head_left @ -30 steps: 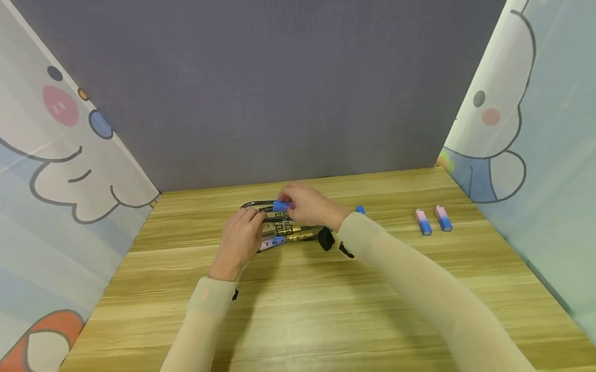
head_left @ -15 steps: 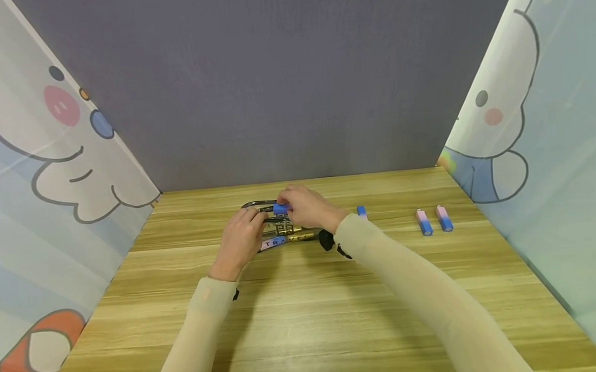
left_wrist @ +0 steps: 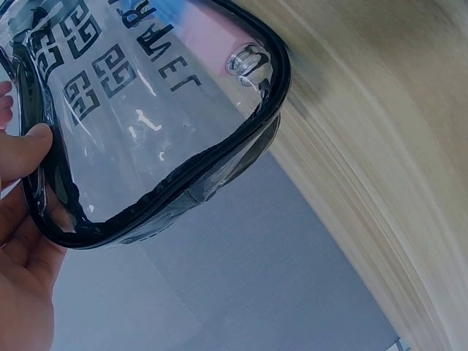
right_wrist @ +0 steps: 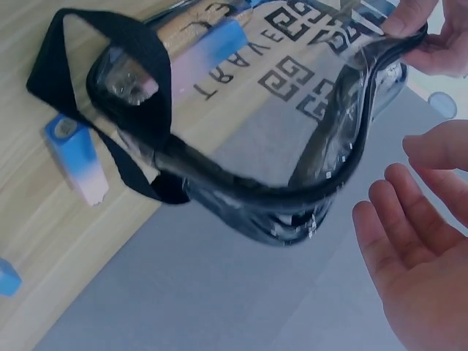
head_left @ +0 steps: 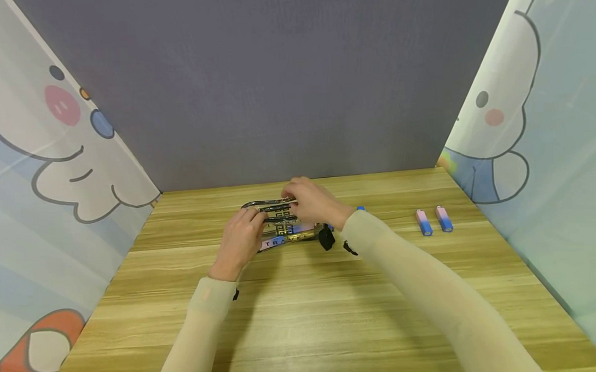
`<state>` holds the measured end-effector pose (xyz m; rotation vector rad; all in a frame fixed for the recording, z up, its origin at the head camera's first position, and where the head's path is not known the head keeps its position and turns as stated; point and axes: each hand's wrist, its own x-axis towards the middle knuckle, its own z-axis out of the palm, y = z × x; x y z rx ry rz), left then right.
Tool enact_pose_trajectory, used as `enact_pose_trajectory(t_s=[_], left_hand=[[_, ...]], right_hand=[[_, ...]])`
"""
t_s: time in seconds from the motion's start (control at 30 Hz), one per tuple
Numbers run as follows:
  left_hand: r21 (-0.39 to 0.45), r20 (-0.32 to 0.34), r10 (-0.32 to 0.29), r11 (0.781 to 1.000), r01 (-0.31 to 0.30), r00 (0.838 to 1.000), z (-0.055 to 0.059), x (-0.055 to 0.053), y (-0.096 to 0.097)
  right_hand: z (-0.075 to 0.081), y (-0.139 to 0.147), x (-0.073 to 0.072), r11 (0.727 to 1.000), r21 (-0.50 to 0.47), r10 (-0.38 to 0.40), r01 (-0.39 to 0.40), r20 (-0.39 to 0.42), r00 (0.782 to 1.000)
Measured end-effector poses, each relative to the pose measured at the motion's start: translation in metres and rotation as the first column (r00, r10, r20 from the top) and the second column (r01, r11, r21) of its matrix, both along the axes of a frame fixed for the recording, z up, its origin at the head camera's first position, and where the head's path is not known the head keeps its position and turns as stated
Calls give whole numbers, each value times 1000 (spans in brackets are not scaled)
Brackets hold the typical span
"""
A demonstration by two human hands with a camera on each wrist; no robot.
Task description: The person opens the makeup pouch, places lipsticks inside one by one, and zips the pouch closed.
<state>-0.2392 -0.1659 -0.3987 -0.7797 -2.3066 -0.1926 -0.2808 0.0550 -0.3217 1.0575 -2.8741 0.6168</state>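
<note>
A clear zip pouch (head_left: 278, 219) with black edging and dark "TRAVEL" lettering stands on the table, its mouth spread. My left hand (head_left: 240, 234) pinches the edge of that mouth, thumb on one side in the left wrist view (left_wrist: 25, 234). Beside the mouth, my right hand (right_wrist: 428, 256) has loosely bent fingers with nothing between them; a gap separates it from the pouch in the right wrist view. Inside the pouch lie a pink-and-blue oblong stick (right_wrist: 208, 55) and a gold one (right_wrist: 201, 22). The head view hides the right fingertips partly.
Two pink-and-blue sticks (head_left: 424, 222) lie at the right of the wooden table (head_left: 302, 317). Another stick (right_wrist: 77, 157) lies near the pouch's black strap (right_wrist: 157, 80). A grey panel (head_left: 294, 87) rises behind, with printed curtains at both sides.
The blue-ended stick in my right hand has left the fingers, and a pink-and-blue piece now shows lower in the pouch. The right hand has shifted slightly up and right. The left hand stays put.
</note>
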Motion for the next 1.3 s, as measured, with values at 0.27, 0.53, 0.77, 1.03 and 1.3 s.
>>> enact_pose_trajectory(t_s=[0.27, 0.53, 0.77, 1.03, 1.3], left_hand=[[6, 15, 4, 1000, -4, 1000, 1, 1, 1], [12, 16, 6, 1000, -6, 1000, 1, 0, 2], [24, 37, 16, 1000, -17, 999, 2, 0, -1], [12, 22, 15, 1000, -15, 1000, 2, -1, -1], [3, 19, 21, 1000, -22, 1000, 1, 0, 0]], right_hand=[[3, 17, -3, 999, 17, -41, 42, -47, 998], [0, 41, -6, 994, 18, -108, 108, -34, 994], [-11, 65, -16, 984, 12, -177, 177, -8, 984], [-26, 91, -25, 968, 21, -252, 252, 22, 967], [-41, 112, -32, 949, 42, -316, 314, 69, 946]])
